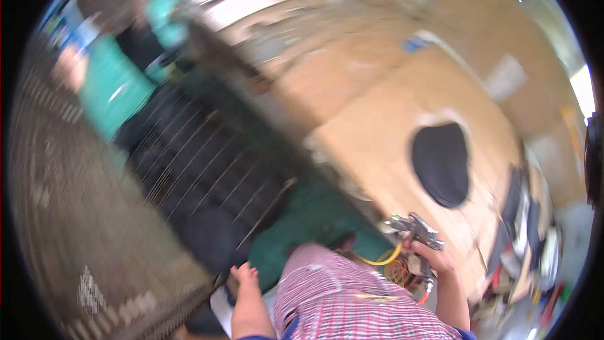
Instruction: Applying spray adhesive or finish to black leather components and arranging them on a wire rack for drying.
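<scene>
Right hand [434, 257]: we note it wrapped round a metal spray gun [424, 229] at the bench [371, 129]'s near corner; best kept steady, yellow hose [391, 259] slack. Nozzle apparently leftward, long axis slanting across that corner (blurred). Left hand [245, 272]: empty, fingers loose. Inward from the corner: black oval piece [441, 164].

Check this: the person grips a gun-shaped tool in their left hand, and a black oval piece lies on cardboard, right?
Wrong side: the head view shows the right hand gripping the gun-shaped tool. The black oval piece does lie on cardboard.
</scene>
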`<control>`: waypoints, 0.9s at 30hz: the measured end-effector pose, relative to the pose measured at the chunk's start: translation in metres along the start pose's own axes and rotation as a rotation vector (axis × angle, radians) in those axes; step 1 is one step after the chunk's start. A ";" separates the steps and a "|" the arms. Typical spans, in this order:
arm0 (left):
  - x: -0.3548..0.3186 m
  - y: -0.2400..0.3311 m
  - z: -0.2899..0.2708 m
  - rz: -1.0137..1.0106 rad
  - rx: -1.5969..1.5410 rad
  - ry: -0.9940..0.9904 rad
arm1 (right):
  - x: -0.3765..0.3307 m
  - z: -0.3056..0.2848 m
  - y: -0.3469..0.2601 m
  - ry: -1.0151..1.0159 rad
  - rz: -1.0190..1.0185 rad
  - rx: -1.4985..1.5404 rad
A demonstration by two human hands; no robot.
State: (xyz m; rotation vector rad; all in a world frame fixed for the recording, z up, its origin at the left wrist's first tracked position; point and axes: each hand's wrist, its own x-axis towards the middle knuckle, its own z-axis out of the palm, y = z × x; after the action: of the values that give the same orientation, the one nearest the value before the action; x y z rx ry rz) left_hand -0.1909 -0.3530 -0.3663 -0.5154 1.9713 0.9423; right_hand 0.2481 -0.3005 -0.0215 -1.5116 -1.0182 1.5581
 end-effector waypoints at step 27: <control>-0.352 0.071 0.350 1.067 0.148 -0.780 | -0.185 -0.136 -0.032 0.792 -0.154 0.014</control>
State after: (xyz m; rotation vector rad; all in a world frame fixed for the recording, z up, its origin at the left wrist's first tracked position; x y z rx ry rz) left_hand 0.1376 -0.0361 -0.1587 0.9760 1.4660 1.3142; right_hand 0.3917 -0.4468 0.0863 -1.7650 -0.6283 0.7282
